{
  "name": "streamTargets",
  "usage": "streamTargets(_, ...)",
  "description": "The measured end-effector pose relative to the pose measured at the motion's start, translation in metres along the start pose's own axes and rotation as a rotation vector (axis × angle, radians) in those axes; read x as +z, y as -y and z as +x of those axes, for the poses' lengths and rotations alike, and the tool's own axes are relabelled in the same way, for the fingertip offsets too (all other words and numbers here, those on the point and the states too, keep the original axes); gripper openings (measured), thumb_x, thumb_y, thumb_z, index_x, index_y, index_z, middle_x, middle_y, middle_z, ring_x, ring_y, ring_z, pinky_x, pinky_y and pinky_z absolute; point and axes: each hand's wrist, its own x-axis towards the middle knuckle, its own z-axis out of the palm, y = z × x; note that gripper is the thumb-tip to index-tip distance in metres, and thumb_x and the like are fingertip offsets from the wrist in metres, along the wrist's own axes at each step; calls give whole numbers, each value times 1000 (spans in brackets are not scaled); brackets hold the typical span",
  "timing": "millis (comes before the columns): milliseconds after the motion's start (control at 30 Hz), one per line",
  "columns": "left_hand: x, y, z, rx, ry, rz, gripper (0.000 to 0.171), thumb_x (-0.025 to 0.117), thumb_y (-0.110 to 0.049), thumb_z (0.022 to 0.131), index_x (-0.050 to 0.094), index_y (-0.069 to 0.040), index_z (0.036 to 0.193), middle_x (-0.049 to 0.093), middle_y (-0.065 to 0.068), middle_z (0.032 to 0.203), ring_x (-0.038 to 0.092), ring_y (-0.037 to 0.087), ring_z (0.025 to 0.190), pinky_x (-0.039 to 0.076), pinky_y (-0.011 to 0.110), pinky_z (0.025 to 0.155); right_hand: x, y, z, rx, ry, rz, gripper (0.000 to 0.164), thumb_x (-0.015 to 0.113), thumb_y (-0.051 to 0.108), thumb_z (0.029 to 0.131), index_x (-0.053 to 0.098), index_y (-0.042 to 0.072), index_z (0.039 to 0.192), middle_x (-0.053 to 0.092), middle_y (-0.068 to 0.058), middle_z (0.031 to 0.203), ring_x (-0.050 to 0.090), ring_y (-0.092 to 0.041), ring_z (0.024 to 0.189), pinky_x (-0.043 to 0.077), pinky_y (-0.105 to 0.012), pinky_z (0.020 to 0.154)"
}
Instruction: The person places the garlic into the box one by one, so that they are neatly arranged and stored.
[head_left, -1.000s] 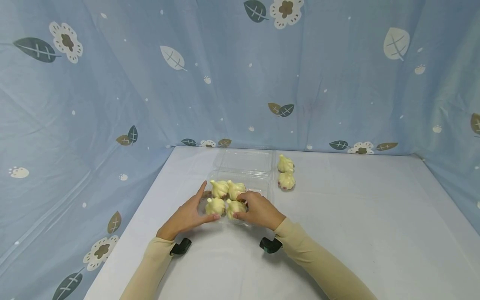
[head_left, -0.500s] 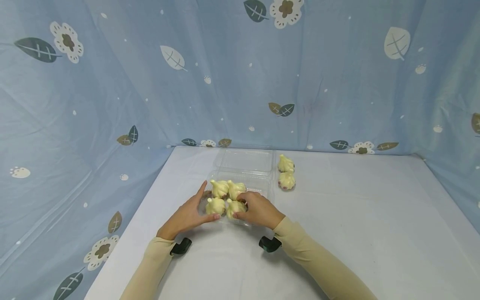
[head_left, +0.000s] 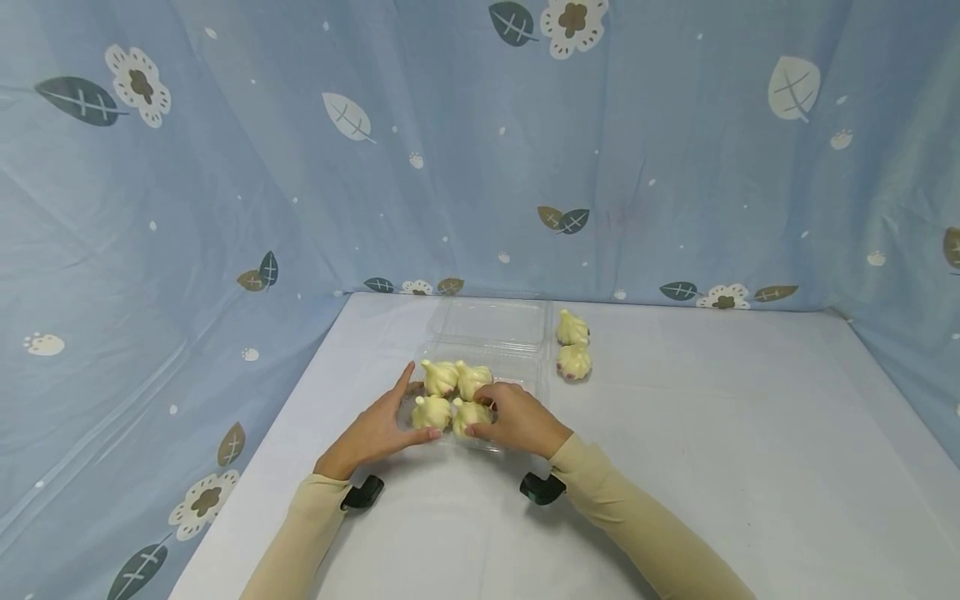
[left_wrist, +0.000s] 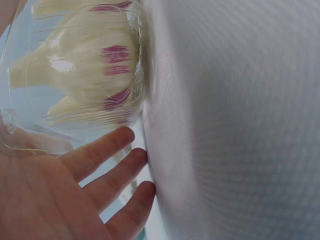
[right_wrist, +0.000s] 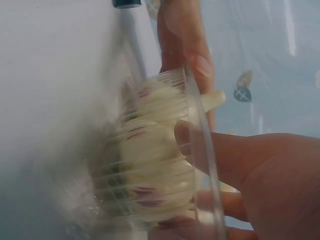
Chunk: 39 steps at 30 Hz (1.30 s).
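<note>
A clear plastic clamshell box [head_left: 517, 364] lies with its lid [head_left: 491, 322] folded back. Several pale garlic bulbs sit in its base in two rows. My right hand [head_left: 521, 422] pinches the front right garlic bulb [head_left: 468, 418] between thumb and fingers, down inside the box; the right wrist view shows this bulb [right_wrist: 155, 192] through the ribbed wall. My left hand [head_left: 373, 430] rests at the left side of the box, its thumb reaching along the front near the front left bulb [head_left: 430, 414]. In the left wrist view its fingers [left_wrist: 107, 175] are spread and fairly straight beside the wall.
Two more garlic bulbs [head_left: 573, 342] stand one behind the other to the right of the box. A white cloth covers the table [head_left: 712, 433]. A blue patterned curtain [head_left: 465, 192] hangs along the back and left side.
</note>
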Motion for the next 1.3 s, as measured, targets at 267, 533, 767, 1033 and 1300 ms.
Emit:
streamTargets(267,1,1,1,1,3,1,124,74,-68,83,-3,-22,168,44,6,164,36,38,155,34,66,120,-8,1,-4,15,-10,62,46,82,24,90,70,-2,126,74,-16,120,69,-32,108,58,-46,92)
streamTargets(533,3,3,1,-2,4,-14,124,75,-68,84,-6,-26,168,43,4,165,34,37,156,32,66,120,-20,0,-9,-35,-98,85,43,76,25,95,68,-1,129,70,-16,127,67,-36,111,56,-48,92)
streamTargets(767,2,3,2,0,-4,-12,125,74,-72,82,-5,-27,168,44,4,164,33,37,156,31,66,121,-34,-1,-14,-54,-183,106,44,76,25,95,66,3,132,69,-14,131,65,-32,110,56,-53,94)
streamTargets(1033,1,1,1,13,1,3,125,74,-70,83,-4,-24,168,44,5,164,34,38,155,32,66,120,-50,-6,-20,-54,-248,119,44,75,27,96,64,10,135,68,-5,128,66,-25,114,55,-49,95)
streamTargets(1300,1,1,1,15,3,-3,124,75,-68,84,-5,-25,168,44,6,164,34,38,155,33,66,120,-70,-8,-28,-79,-365,109,45,76,26,96,64,10,136,67,-9,130,66,-29,115,56,-51,94)
